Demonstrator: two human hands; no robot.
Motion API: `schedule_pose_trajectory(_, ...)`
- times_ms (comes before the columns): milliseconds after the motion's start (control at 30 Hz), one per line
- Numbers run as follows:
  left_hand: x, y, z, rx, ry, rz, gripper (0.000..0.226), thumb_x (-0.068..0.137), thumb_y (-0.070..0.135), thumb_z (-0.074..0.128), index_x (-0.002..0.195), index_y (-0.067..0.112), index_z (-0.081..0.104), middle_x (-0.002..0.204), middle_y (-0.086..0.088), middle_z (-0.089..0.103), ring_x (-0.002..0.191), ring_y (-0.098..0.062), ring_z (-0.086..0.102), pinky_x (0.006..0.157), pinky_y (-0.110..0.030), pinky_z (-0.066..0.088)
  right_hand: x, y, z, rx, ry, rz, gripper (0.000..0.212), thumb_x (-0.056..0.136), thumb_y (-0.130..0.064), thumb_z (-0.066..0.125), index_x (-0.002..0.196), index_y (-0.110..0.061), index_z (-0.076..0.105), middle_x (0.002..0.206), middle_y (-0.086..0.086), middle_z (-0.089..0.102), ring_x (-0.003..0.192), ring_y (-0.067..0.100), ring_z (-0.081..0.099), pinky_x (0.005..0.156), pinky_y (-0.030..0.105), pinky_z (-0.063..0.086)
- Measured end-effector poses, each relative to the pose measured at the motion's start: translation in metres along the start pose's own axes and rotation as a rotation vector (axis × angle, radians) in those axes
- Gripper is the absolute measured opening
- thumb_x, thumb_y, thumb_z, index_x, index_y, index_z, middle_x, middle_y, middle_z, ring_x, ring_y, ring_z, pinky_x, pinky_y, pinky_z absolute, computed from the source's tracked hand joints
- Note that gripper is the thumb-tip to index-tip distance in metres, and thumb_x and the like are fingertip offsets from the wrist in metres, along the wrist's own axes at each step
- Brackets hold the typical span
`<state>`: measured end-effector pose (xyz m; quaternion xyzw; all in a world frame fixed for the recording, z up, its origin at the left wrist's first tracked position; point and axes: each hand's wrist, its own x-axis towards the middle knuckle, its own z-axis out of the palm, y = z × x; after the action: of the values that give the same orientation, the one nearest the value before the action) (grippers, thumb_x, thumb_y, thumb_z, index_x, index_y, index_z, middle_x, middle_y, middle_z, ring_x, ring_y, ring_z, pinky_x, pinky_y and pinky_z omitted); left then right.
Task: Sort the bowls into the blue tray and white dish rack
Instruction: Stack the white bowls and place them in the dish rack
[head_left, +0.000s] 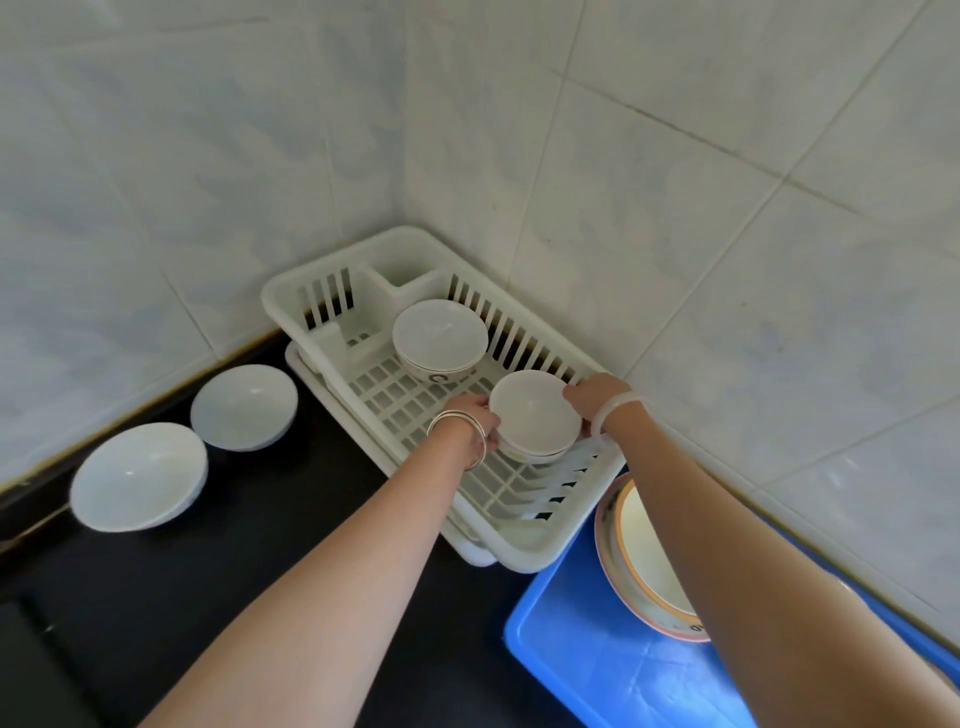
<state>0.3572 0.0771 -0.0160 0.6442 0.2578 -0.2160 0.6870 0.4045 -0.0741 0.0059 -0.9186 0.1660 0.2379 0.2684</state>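
nearest, at the counter's (270, 545) near right corner, the blue tray (587, 675) holds a wide orange-rimmed bowl (641, 556) against its right side, partly hidden by the right forearm

towards the counter's left edge two white bowls stand upright on the dark surface, the larger white bowl (137, 475) nearer and the smaller white bowl (244, 406) just beyond it, close but apart

the white dish rack (519, 545) fills the counter's far right corner, where the tiled walls (727, 234) meet

over the rack's near half both hands grip the held bowl (535, 413) between them: the left hand (475, 415), metal bangles (460, 431) on the wrist, curls its fingers round the left side, and the right hand (589, 397), with a pale bangle (615, 408), clasps the right rim

a second rim shows beneath this bowl; whether it touches the rack floor i cannot tell

further in, at the rack's far half, the far bowl (440, 332) sits upright
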Motion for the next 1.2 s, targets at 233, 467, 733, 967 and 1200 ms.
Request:
schedule_pose_trajectory(233, -0.012, 0.006, -0.015, -0.064, 0.016, 0.014, 0.018, 0.09, -0.002, 0.045, 0.1, 0.004, 0.06, 0.079, -0.01, 0.055, 0.078, -0.023, 0.054, 0.067, -0.026, 0.049, -0.028, 0.0, -0.01, 0.013, 0.146, -0.1, 0.025, 0.087, -0.017, 0.044, 0.065, -0.006, 0.051, 0.064, 0.008, 0.049, 0.056, 0.022, 0.044, 0.053, 0.028, 0.035)
schedule_pose_trajectory(467, -0.057, 0.0, -0.074, -0.096, 0.115, 0.263, 0.019, 0.09, 0.011, 0.052, 0.103, 0.02, 0.063, 0.075, -0.002, 0.058, 0.074, -0.014, 0.055, 0.087, -0.033, 0.049, -0.097, -0.036, 0.018, 0.395, 0.142, -0.355, 0.019, 0.092, -0.021, 0.047, 0.089, -0.017, 0.065, 0.085, 0.004, 0.071, 0.08, 0.021, 0.066, 0.086, 0.042, 0.052)
schedule_pose_trajectory(733, -0.105, -0.069, -0.166, -0.266, 0.592, 0.3, 0.021, 0.09, 0.014, 0.054, 0.109, 0.012, 0.063, 0.106, -0.008, 0.065, 0.088, -0.017, 0.062, 0.084, -0.031, 0.052, -0.155, -0.087, 0.135, 0.529, -0.125, -0.403, 0.022, 0.093, -0.02, 0.046, 0.082, -0.028, 0.063, 0.069, -0.009, 0.068, 0.055, 0.002, 0.063, 0.059, 0.019, 0.049)
schedule_pose_trajectory(967, -0.105, -0.115, -0.235, -0.173, 1.061, 0.134, 0.037, 0.085, 0.008, 0.059, 0.122, 0.012, 0.057, 0.13, -0.016, 0.051, 0.114, -0.034, 0.055, 0.096, -0.037, 0.043, -0.128, -0.133, 0.214, 0.289, -0.262, -0.298, 0.023, 0.094, -0.024, 0.043, 0.101, -0.014, 0.063, 0.088, 0.005, 0.07, 0.07, 0.017, 0.062, 0.07, 0.034, 0.052)
schedule_pose_trajectory(1200, -0.083, -0.126, -0.276, -0.273, 1.09, 0.072, 0.058, 0.083, 0.0, 0.059, 0.137, 0.013, 0.042, 0.136, -0.017, 0.05, 0.121, -0.032, 0.052, 0.105, -0.043, 0.04, -0.089, -0.176, 0.251, 0.2, -0.243, -0.248, 0.037, 0.094, -0.032, 0.044, 0.12, -0.008, 0.054, 0.104, 0.019, 0.068, 0.093, 0.036, 0.066, 0.09, 0.051, 0.052)
